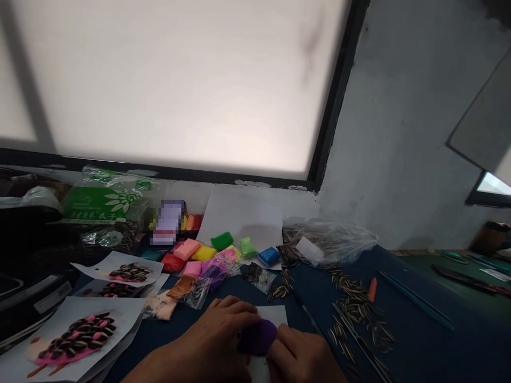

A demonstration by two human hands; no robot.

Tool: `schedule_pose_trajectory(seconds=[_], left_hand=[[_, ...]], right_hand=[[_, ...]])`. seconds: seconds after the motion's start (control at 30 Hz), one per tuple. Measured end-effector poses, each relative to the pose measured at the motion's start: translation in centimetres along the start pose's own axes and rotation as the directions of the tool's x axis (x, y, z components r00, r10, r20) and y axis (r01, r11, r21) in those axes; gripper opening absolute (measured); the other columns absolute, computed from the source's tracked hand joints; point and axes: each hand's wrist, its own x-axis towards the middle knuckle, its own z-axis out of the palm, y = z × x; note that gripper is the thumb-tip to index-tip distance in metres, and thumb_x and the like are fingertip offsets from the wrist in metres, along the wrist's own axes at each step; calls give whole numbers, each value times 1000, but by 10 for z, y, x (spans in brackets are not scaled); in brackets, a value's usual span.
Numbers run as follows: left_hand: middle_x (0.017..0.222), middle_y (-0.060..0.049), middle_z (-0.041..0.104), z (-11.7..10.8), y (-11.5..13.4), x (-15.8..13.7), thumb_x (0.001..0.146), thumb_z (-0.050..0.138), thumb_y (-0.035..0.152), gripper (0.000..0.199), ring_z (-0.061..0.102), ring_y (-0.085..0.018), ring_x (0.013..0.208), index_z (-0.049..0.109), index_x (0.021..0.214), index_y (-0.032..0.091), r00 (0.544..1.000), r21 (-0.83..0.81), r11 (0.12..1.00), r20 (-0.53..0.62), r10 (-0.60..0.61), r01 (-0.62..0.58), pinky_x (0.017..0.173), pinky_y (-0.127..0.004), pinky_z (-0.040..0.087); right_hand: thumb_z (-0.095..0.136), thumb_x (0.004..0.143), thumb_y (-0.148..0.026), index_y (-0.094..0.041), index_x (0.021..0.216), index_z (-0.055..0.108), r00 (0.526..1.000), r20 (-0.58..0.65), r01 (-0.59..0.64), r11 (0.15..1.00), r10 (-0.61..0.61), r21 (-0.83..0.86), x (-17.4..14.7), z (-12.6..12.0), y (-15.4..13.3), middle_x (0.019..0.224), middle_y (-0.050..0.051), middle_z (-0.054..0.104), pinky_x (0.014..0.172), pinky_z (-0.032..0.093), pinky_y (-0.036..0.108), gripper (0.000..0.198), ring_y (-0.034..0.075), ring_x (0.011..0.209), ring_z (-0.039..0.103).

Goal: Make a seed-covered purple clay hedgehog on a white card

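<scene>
A flat, rounded piece of purple clay (260, 337) lies between my two hands, over a white sheet of paper (277, 315) at the bottom middle. My left hand (221, 332) curls round its left side, with the thumb out of sight. On the right edge, the bent fingers of my right hand (299, 354) pinch the clay; their tips are partly hidden. Just beyond my hands lie an opened packet of purple clay (215, 272) and a clear packet of brown clay (186, 287).
Sunflower seeds (351, 287) lie loose at the right, near teal tweezers (417, 300) and an orange stick (372, 290). Several coloured clay packets (187, 248) stretch along the back. Seed-covered pictures (75, 338) are stacked left. A green seed bag (106, 205) stands behind them.
</scene>
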Motion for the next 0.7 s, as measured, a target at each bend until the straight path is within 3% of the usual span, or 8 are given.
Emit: schedule_pose_trajectory(seconds=[0.13,0.3,0.47,0.7], left_hand=[[136,-10,64,2,-1,1,62,82,16,63,54,-40,122,69,124,23,1000,11,1000,2,12,-12,102,-50,40],[133,-8,66,3,-3,1,61,84,15,62,55,-36,120,71,121,24,1000,18,1000,-15,20,-20,102,-47,41],[137,-7,63,-1,0,-2,63,83,16,68,52,-35,124,66,128,23,999,31,1000,36,-3,2,105,-48,41],[136,-7,64,0,0,-2,64,84,20,65,53,-33,123,67,127,24,1000,63,998,6,9,-10,105,-46,43]], right_hand=[[42,85,-7,-21,73,53,987,144,72,997,-69,-17,1,-5,2,59,-1,49,46,20,30,22,13,47,45],[39,85,-8,-22,67,48,999,33,22,1000,-22,-17,3,-4,-1,55,-1,45,45,16,31,25,13,42,39],[42,86,-8,-22,70,48,996,63,66,998,-66,3,9,-10,1,59,-2,49,45,22,29,22,12,45,44],[46,83,-7,-22,77,50,985,150,72,995,-81,64,11,-18,5,65,-4,54,44,28,25,17,10,48,52]])
